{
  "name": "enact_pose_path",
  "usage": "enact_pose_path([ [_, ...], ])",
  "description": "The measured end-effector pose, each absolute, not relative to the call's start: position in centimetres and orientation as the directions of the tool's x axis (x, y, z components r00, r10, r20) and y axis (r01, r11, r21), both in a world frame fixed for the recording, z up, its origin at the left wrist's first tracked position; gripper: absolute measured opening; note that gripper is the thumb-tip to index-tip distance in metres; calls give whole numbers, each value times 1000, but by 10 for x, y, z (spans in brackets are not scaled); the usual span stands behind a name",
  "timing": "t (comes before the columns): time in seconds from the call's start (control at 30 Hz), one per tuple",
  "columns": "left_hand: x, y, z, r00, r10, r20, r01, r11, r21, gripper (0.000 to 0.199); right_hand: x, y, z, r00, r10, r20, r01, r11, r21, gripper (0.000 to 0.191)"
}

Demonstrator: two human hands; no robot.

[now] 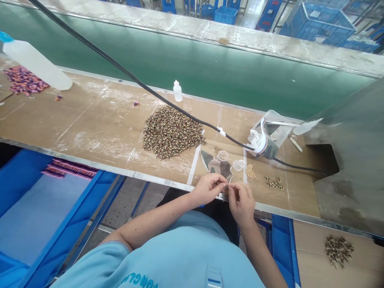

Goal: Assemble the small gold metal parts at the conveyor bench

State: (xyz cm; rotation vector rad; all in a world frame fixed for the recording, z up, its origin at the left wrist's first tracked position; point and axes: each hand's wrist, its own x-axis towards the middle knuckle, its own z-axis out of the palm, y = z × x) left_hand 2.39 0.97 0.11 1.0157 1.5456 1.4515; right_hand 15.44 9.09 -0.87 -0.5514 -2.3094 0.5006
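Observation:
At the table's near edge my left hand (208, 189) and my right hand (241, 201) meet, fingertips pinched together around something too small to make out. Just beyond them lies a camouflage cloth (213, 164), with a small clear round dish (222, 156) on it and a second clear dish (239, 165) to its right. Farther right are a little heap of tan beads (251, 171) and several loose metallic pieces (274, 183). A large pile of brown and gold pieces (172, 132) spreads out to the left of the cloth.
A black cable (132, 76) crosses over the table to a clear container (280, 130) at the right. A small white bottle (177, 91) stands behind the pile. A large bottle (37, 64) lies by pink pieces (24, 80). Metal housing (354, 160) borders the right side.

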Motion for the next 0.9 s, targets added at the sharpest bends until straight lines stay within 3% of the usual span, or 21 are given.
enact_pose_path([
  [0.3,28,6,-4,-425,889,172,385,6,923,13,151,88,-11,-649,518,557,254,838,-483,8],
  [0.9,31,7,-3,-448,886,115,340,50,939,13,149,86,-15,-635,566,525,277,802,-530,7],
])
